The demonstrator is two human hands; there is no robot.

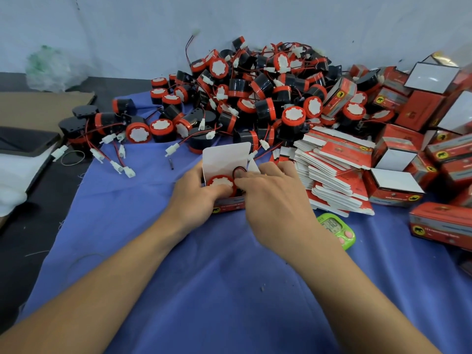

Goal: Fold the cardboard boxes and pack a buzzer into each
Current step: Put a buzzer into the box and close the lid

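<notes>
Fingers [220,191] of my left hand [196,198] curl round the left side of the box [224,155] and rest on the red cap of the buzzer [220,181] sitting inside it. On my right hand [270,200] one fingertip pushes the looped wire [239,170] down beside the buzzer, and the others bend over the box's right wall. The box stands on the blue cloth [204,277] over the worktop [38,213], with its white lid flap up and not yet tucked.

I judge this one nearly packed: the wire wants stowing, then the lid closing. Beyond the box lies a big pile of loose buzzers [255,85], so most of the job is left. Just right of the box a stack of flat cartons [332,169] waits unfolded. Further right of the box are made-up cartons [408,111], some shut and some with tops open. Whether those hold buzzers I cannot tell. A green timer [337,227] lies near right of the box, partly behind my wrist.
</notes>
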